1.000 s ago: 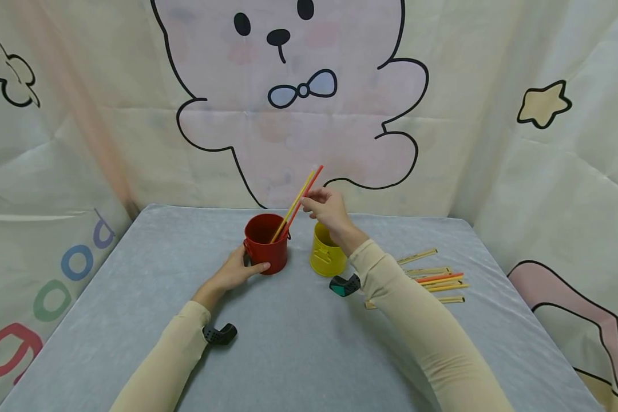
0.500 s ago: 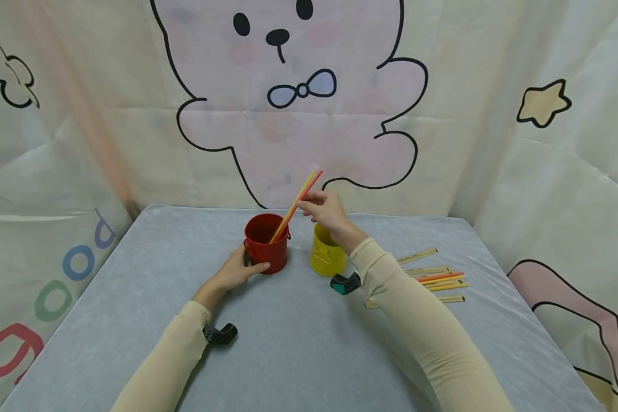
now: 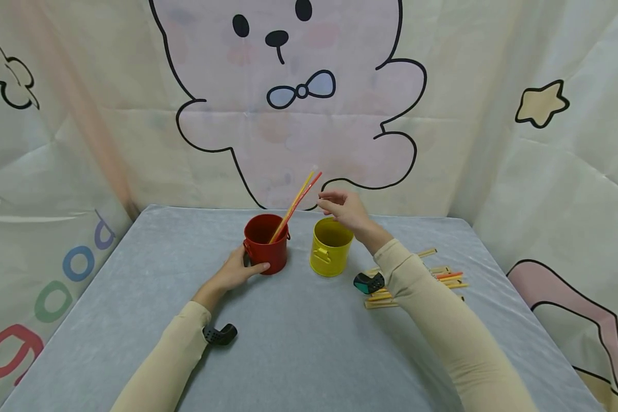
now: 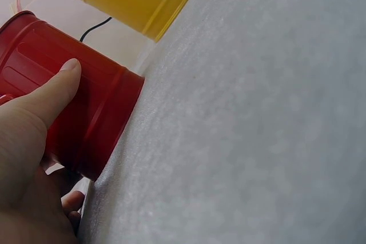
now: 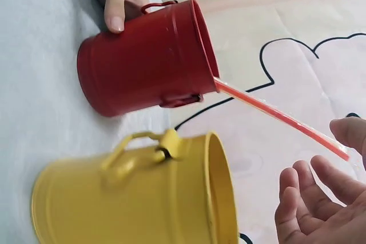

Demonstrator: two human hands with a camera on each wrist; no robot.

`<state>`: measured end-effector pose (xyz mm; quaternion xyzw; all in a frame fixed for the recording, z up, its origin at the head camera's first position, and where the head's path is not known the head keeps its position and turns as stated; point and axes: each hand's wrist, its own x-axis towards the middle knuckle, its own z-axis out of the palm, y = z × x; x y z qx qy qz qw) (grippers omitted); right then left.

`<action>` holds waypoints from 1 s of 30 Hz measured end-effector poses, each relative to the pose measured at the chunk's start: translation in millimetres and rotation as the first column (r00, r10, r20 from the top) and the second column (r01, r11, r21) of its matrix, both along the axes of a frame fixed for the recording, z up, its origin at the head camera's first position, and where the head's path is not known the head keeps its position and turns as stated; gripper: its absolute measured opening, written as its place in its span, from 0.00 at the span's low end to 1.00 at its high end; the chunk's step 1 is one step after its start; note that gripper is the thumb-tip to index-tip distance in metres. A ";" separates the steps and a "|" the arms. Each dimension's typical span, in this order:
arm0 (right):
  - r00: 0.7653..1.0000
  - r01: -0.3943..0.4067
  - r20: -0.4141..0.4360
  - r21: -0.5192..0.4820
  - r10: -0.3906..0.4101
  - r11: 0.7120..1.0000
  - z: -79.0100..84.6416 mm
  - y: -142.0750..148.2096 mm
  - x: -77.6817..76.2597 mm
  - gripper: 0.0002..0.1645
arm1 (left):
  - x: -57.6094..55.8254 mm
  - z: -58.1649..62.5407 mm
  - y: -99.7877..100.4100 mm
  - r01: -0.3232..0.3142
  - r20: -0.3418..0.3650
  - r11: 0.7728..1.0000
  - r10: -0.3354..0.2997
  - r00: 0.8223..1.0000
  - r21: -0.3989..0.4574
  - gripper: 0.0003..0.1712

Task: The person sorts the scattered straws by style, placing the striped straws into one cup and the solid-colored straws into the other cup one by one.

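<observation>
A red bucket with small side handles stands on the table, and my left hand grips its side. In the left wrist view, the thumb lies along the red wall and the other fingers are partly hidden behind it. Leaning out of this bucket toward the right are a yellow straw and a red straw. Just right of the straw tops, above the yellow bucket, my right hand is in the air, its fingers loosely bent with nothing between them.
Several straws, tan, yellow and orange, lie in a loose pile on the right, partly covered by the right sleeve. A pale blue cloth covers the table. Behind its far edge hangs a printed curtain.
The right hand lowered the red straw slightly into the red bucket, let go of it and moved right over the yellow bucket. My left hand stayed on the red bucket.
</observation>
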<state>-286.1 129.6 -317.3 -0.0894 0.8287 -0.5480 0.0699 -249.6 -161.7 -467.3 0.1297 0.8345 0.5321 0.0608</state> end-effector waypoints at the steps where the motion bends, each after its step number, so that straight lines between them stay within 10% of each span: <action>1: 1.000 -0.002 -0.011 0.002 0.002 1.000 1.1 2.9 1.4 0.24 | 0.0 0.2 -0.3 -0.001 0.002 1.000 0.001 1.000 0.000 0.47; 30: 0.940 -0.272 -0.185 0.099 0.287 0.957 -15.9 83.9 57.3 0.20 | 0.7 0.1 -0.3 -0.006 -0.010 1.000 0.006 1.000 -0.009 0.48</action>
